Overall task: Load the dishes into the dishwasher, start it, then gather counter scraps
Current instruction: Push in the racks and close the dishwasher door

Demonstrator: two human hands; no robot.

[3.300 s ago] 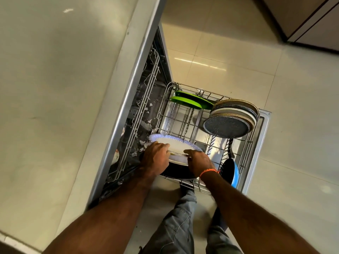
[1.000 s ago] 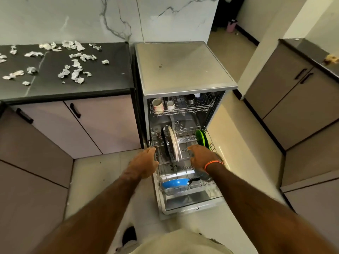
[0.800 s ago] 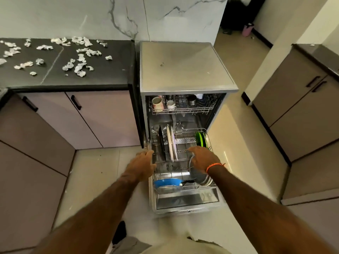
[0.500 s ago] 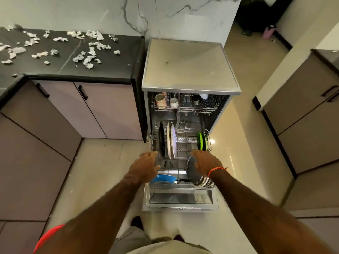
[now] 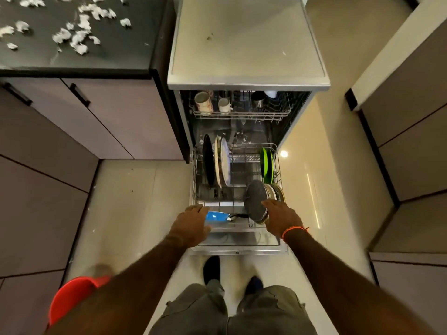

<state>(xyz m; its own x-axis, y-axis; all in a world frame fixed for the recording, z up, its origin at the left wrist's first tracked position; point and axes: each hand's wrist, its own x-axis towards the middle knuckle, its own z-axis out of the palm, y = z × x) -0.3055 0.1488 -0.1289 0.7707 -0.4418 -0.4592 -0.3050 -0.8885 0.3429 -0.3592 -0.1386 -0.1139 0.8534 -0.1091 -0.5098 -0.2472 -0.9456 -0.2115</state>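
Observation:
The dishwasher [image 5: 246, 44] stands open with its lower rack [image 5: 279, 170] pulled out over the door. In the rack stand a black plate and white plates [image 5: 221, 163] on the left, green plates [image 5: 266, 164] at the right, grey speckled plates [image 5: 256, 201] near the front and a blue pan [image 5: 216, 216]. Cups [image 5: 203, 102] sit in the upper rack. My left hand [image 5: 191, 224] hovers over the rack's front left corner, fingers relaxed, holding nothing. My right hand [image 5: 281, 217] is at the front right beside the grey plates, also empty. White scraps [image 5: 77, 37] lie on the black counter.
Cabinets [image 5: 96, 117] run under the counter at left and more cabinets [image 5: 411, 141] line the right side. A red round object [image 5: 70, 298] sits on the floor at lower left. My feet stand just before the open door [image 5: 238, 249].
I have stood up and stepped back from the rack. Both hands drew back from the plates toward the rack's front edge, and the view tilted down.

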